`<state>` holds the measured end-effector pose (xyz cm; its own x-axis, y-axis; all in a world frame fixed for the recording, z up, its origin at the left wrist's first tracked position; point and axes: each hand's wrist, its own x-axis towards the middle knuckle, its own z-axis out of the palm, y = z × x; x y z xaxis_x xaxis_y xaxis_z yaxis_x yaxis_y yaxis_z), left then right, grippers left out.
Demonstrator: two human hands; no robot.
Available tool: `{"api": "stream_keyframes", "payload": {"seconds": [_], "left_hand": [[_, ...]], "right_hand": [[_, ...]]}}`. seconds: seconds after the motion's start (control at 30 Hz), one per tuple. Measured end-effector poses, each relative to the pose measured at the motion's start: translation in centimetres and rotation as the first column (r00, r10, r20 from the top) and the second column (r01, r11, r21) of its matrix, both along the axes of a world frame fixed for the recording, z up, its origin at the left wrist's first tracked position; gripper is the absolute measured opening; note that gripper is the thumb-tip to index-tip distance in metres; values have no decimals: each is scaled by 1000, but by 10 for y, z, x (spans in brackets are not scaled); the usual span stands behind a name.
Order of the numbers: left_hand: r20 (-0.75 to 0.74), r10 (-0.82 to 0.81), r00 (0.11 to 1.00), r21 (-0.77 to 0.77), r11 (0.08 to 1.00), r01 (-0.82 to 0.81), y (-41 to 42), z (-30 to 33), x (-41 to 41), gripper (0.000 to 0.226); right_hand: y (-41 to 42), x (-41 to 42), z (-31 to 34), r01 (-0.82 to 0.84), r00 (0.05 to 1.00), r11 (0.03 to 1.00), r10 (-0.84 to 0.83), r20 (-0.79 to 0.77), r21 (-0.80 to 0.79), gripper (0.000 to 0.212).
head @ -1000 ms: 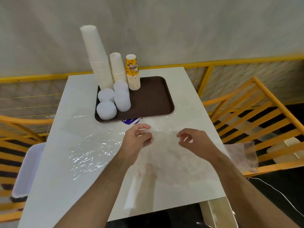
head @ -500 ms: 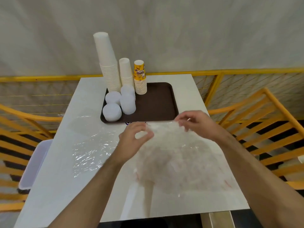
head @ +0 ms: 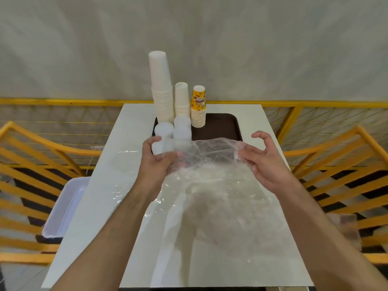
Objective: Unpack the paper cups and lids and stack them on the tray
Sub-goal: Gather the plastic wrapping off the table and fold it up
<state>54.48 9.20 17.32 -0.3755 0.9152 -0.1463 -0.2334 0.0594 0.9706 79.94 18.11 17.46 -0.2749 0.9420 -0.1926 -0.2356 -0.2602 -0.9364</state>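
Both hands have lifted the empty plastic wrapper (head: 210, 156) off the table, left hand (head: 156, 158) pinching one edge, right hand (head: 260, 158) gripping the other with loosely spread fingers; beyond the fingertips, cups (head: 162, 95) and lids (head: 182, 131) already stand stacked on the tray (head: 222, 124), so unpacking looks finished.

three upright stacks of upside-down paper cups, tall white (head: 161, 89), shorter white (head: 181, 97) and yellow-printed (head: 198, 108), stand at the far left of the brown tray (head: 222, 124), white lid stacks (head: 182, 131) just before them.
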Motion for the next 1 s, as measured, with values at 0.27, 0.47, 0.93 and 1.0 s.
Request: {"api": "stream_keyframes", "payload": {"seconds": [0.27, 0.47, 0.93, 1.0], "left_hand": [[-59, -223, 973, 37, 974, 225, -25, 5, -54, 39], [-17, -233, 972, 14, 972, 233, -35, 6, -78, 39], [-45, -17, 999, -56, 998, 14, -24, 11, -115, 17], [-27, 17, 999, -46, 999, -18, -24, 11, -119, 15]], "right_hand": [[-6, -36, -5, -28, 993, 981, 6, -115, -194, 21], [-12, -73, -5, -150, 989, 975, 151, -10, -161, 17], [-12, -75, 2, -163, 980, 977, 144, 140, 139, 34], [-13, -74, 2, -153, 982, 981, 136, 133, 123, 31]]}}
